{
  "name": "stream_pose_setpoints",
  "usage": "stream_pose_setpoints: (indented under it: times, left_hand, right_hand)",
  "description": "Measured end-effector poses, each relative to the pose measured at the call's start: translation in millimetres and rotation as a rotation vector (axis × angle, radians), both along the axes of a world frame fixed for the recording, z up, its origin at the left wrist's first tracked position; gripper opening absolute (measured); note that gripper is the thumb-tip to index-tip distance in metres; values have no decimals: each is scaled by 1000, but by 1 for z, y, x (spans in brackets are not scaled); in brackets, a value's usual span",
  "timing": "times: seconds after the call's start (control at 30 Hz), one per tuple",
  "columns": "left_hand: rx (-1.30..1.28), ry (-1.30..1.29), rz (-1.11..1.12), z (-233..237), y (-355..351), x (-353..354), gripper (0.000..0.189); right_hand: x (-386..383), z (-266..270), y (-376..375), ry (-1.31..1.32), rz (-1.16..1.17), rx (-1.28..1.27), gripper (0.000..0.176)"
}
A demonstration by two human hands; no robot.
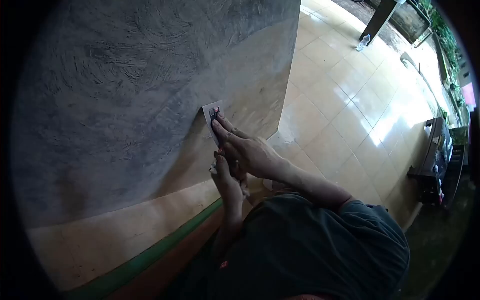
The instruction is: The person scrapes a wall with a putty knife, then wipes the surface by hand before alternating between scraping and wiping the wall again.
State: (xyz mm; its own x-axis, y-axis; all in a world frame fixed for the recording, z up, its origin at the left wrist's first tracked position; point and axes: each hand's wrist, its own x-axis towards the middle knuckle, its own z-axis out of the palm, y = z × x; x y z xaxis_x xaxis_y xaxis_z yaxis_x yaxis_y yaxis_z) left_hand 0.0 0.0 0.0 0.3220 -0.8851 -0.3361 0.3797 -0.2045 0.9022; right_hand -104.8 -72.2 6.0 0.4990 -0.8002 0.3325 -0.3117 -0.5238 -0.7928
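Note:
A flat metal trowel [214,110] lies against the grey plastered wall [140,105], near the wall's right-hand corner. My right hand [252,152] is closed round its handle, with fingers stretched along the dark mount toward the blade's top. Just below, my left hand [227,181] is closed close to the trowel's lower end, thumb pointing up. A small pale piece [213,169] shows beside that thumb; what the left fingers grip is hidden. Swirled, rough marks cover the upper wall, while the part around the blade looks smoother.
A green strip [165,239] runs along a pale ledge [115,235] below the wall. Glossy tiles [330,100] cover the floor at right. A plastic bottle [363,43] stands by a dark post [378,22]. Dark wooden furniture [431,160] stands at far right.

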Motion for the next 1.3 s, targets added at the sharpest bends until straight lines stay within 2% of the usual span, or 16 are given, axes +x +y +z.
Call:
stream_pose_setpoints:
  times: [0.03, 0.07, 0.1, 0.2, 0.37, 0.43, 0.47, 0.57, 0.63, 0.8, 0.93, 1.03, 1.07, 1.1, 1.17, 1.3]
  left_hand:
    - [35, 54, 36, 3, -3, -9, 46]
    - [27, 34, 137, -25, -8, -15, 44]
    - [-13, 197, 183, -59, -24, -62, 44]
    - [-95, 154, 93, -25, -12, -46, 43]
    - [-242, 200, -235, -42, -22, 17, 42]
    - [-223, 231, -190, -41, -23, 11, 41]
    - [-230, 213, -204, -40, -26, 8, 40]
    - [-209, 147, -200, -46, -39, 4, 37]
    - [-269, 117, -164, -47, -43, 3, 35]
    - [-193, 162, 106, -70, -24, -4, 40]
    - [-249, -187, -74, -83, -49, 15, 46]
    - [-296, -155, -156, -51, -60, 10, 44]
    - [-409, -288, 7, -54, -61, -3, 41]
    - [-341, -266, -115, -53, -49, 2, 42]
    - [-259, -166, 130, -68, -40, -12, 40]
    - [-189, -251, -15, -39, -42, 2, 40]
  right_hand:
    - [3, 8, -2, 16, -14, 29, 57]
    - [6, 16, -4, 35, -26, 59, 53]
    - [-26, 17, -19, 143, -20, 7, 53]
    - [-15, 40, -17, 99, -39, 160, 54]
    - [-8, -7, 10, -92, -199, -33, 52]
    - [-8, -11, 14, -197, -221, 485, 41]
    - [-4, -21, 10, -194, -224, 483, 41]
    - [18, -37, -10, -452, -195, 509, 35]
    - [27, -28, -18, -1018, 56, 837, 37]
    - [28, -52, -11, -804, 58, 847, 37]
    - [20, -32, -31, -848, 90, 864, 36]
    - [16, -9, -38, -939, 132, 777, 35]
    - [13, -14, -34, -871, 106, 808, 34]
    - [13, -21, -29, -805, 80, 837, 33]
    - [24, -42, -19, -877, 43, 934, 32]
    - [28, -33, -29, -886, 46, 942, 34]
